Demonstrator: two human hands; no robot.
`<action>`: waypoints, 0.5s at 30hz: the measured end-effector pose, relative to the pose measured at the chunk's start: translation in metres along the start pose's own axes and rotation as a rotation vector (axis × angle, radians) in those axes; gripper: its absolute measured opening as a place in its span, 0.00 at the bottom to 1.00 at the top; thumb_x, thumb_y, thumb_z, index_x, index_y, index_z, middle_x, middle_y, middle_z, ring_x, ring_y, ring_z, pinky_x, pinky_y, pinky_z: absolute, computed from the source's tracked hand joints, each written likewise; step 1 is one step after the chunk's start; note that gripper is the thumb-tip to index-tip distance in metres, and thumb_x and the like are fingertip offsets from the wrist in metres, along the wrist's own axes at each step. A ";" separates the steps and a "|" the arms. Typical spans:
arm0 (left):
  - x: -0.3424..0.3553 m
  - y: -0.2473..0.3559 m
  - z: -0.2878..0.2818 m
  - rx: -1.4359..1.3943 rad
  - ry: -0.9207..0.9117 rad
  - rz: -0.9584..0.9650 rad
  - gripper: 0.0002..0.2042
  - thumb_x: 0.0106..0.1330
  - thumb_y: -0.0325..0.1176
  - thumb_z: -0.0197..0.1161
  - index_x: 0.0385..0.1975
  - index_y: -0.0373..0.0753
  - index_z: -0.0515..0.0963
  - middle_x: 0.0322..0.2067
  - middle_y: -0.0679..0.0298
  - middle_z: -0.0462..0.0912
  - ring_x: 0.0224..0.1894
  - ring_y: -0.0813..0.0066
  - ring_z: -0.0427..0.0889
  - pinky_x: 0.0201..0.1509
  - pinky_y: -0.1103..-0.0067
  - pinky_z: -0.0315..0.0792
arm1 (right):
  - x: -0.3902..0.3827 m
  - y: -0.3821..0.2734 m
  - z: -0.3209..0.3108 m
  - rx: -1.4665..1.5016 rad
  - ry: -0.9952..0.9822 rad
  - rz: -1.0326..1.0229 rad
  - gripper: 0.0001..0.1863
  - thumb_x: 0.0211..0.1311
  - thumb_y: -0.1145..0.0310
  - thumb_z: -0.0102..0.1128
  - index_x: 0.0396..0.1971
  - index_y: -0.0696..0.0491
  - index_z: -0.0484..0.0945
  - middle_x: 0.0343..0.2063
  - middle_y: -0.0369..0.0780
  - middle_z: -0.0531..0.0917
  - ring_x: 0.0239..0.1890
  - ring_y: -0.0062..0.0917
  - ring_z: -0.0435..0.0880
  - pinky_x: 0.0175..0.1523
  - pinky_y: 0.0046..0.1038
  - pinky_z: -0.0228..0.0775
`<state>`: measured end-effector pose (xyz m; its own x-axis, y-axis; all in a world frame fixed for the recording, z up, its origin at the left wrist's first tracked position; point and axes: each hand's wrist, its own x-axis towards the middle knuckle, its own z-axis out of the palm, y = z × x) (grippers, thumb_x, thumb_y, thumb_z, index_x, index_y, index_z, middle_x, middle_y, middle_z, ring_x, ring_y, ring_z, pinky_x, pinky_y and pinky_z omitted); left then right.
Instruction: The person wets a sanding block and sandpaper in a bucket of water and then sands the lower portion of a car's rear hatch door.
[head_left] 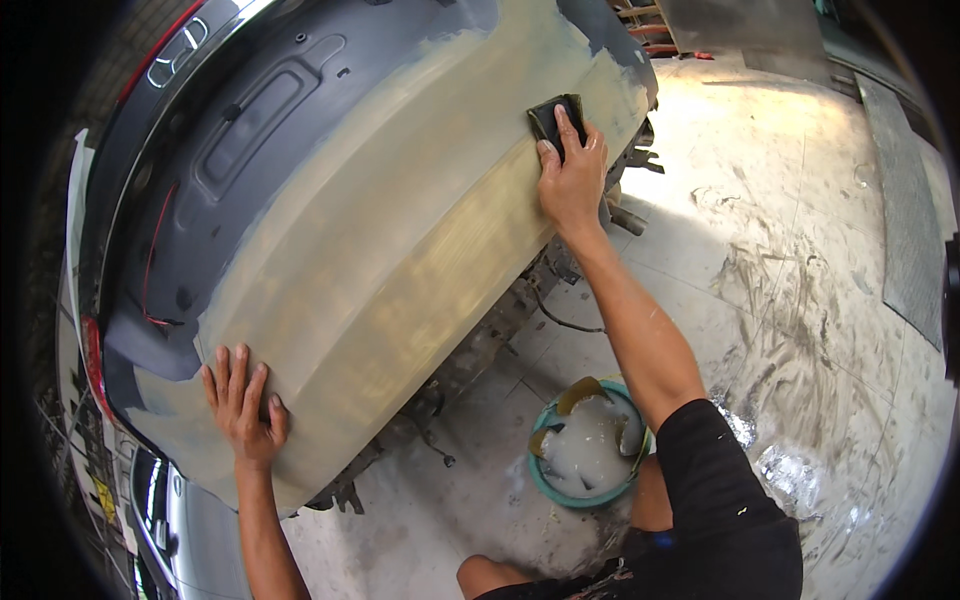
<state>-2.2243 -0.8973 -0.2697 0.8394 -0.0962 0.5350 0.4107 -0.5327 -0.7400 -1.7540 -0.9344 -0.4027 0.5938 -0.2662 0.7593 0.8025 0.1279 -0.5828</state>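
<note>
A car's rear body panel [370,240] fills the upper left, coated with smooth beige filler over dark grey primer. My right hand [575,185] grips a black sanding block [544,118], which seems to have sandpaper wrapped about it, against the filler near the panel's far right end. At the near left end, my left hand [243,412] rests flat on the filler with its fingers spread and holds nothing. The underside of the sanding block is hidden.
Below the panel, a green bucket [541,482] of cloudy water stands on the stained floor [780,230], with brown sheets, perhaps sandpaper, sticking out. Brackets and a loose cable [565,322] hang under the panel. A grey mat [905,220] lies far right; a silver car [195,530] is lower left.
</note>
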 end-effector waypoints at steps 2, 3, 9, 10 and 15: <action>-0.005 0.001 0.004 -0.010 -0.001 0.001 0.19 0.60 0.29 0.53 0.52 0.37 0.77 0.64 0.50 0.71 0.71 0.46 0.60 0.75 0.53 0.43 | -0.014 -0.010 0.000 -0.005 -0.005 0.024 0.30 0.57 0.71 0.62 0.62 0.48 0.72 0.53 0.52 0.71 0.52 0.48 0.71 0.58 0.46 0.63; -0.007 0.000 0.006 -0.010 0.001 -0.005 0.18 0.59 0.30 0.53 0.50 0.37 0.78 0.63 0.51 0.72 0.70 0.46 0.61 0.75 0.53 0.44 | -0.024 -0.014 -0.004 0.037 -0.045 -0.051 0.30 0.57 0.70 0.62 0.62 0.47 0.72 0.53 0.52 0.71 0.52 0.48 0.71 0.58 0.46 0.63; -0.001 0.001 0.004 0.010 0.018 0.000 0.18 0.58 0.30 0.54 0.49 0.37 0.79 0.62 0.51 0.73 0.70 0.47 0.63 0.75 0.53 0.44 | 0.015 0.036 -0.003 0.090 -0.054 -0.094 0.31 0.57 0.69 0.64 0.63 0.43 0.71 0.53 0.51 0.71 0.53 0.48 0.71 0.59 0.46 0.62; -0.002 0.002 0.002 0.011 0.014 -0.004 0.18 0.58 0.30 0.54 0.49 0.37 0.79 0.62 0.50 0.73 0.70 0.47 0.63 0.75 0.53 0.44 | 0.020 0.038 0.000 0.063 -0.034 -0.073 0.31 0.57 0.70 0.63 0.64 0.44 0.71 0.53 0.51 0.72 0.53 0.48 0.72 0.59 0.46 0.62; -0.009 -0.003 -0.004 0.006 0.007 -0.013 0.19 0.58 0.30 0.55 0.49 0.37 0.80 0.61 0.52 0.74 0.69 0.48 0.64 0.75 0.54 0.45 | -0.039 -0.029 0.009 0.026 0.050 -0.025 0.30 0.58 0.69 0.63 0.63 0.44 0.72 0.51 0.52 0.73 0.51 0.47 0.73 0.57 0.45 0.64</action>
<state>-2.2342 -0.8980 -0.2710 0.8314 -0.0950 0.5474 0.4237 -0.5290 -0.7353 -1.7993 -0.9188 -0.4126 0.5707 -0.3169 0.7576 0.8185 0.1449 -0.5559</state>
